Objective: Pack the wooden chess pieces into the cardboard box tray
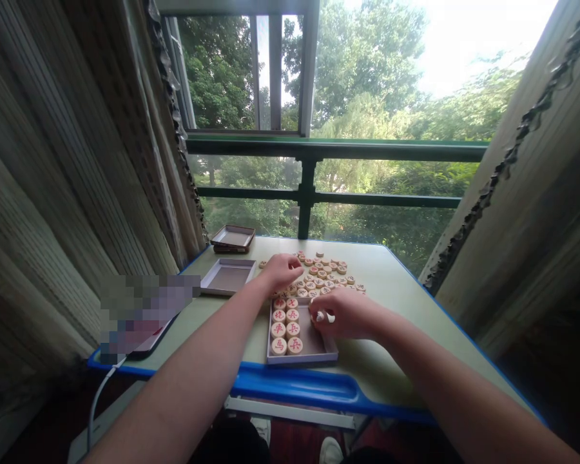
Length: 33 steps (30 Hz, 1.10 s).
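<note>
Chess pieces (292,316): two columns along left side of tray (303,358); loose pieces (321,274) spread beyond tray | left hand (281,272): at loose pieces, cannot tell if gripping | right hand (347,312): fingers clamped on one piece (319,316), tray's right side
</note>
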{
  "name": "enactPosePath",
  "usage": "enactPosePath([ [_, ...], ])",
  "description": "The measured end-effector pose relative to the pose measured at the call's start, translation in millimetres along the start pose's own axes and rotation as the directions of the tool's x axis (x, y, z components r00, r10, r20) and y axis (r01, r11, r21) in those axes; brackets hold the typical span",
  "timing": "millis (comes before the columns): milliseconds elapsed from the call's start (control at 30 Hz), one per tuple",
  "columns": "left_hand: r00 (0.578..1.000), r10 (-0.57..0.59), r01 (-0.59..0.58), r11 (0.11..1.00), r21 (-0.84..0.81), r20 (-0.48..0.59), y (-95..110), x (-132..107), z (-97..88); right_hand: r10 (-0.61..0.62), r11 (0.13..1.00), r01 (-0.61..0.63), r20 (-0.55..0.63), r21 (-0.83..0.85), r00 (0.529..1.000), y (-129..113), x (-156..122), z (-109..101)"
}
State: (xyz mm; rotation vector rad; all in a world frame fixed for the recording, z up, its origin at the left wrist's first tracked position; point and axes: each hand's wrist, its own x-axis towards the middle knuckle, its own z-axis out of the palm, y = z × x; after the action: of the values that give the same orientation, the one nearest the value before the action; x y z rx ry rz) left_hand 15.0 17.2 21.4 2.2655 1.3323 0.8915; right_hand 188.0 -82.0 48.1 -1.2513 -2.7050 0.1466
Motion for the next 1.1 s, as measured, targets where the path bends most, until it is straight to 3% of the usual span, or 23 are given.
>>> enactPosePath([
  [167, 0.996, -0.046, 0.054, 0.994, 0.098, -0.081, -7, 5, 1.7, 0.08, 0.997, -0.082, -0.17, -0.007, 0.982, 13, 3, 0],
  [333, 1.0, 0.01, -0.006, 0.984, 0.177, -0.022, -5, 2, 0.6, 0.31, 0.938, -0.344, -0.335, -0.047, 0.89, 40, 8, 2],
  [433, 0.996, 0.049, -0.058, 0.99, 0.128, 0.07, 1, -2, -0.1, 0.375, 0.906, -0.417, -0.318, -0.071, 0.87, 49, 9, 3],
  [633, 0.974, 0.008, -0.023, 0.998, 0.065, 0.227, 6, -5, 0.8, 0.349, 0.928, -0.366, -0.18, -0.07, 0.92, 50, 10, 4],
  [800, 0.972, 0.016, -0.029, 0.998, 0.052, 0.235, 3, -3, 1.3, 0.31, 0.947, -0.316, -0.086, -0.065, 0.947, 50, 11, 5],
  [1100, 0.98, 0.073, -0.103, 0.981, 0.163, 0.183, -5, 1, 5.1, 0.313, 0.95, -0.309, -0.12, 0.051, 0.942, 47, 10, 3],
])
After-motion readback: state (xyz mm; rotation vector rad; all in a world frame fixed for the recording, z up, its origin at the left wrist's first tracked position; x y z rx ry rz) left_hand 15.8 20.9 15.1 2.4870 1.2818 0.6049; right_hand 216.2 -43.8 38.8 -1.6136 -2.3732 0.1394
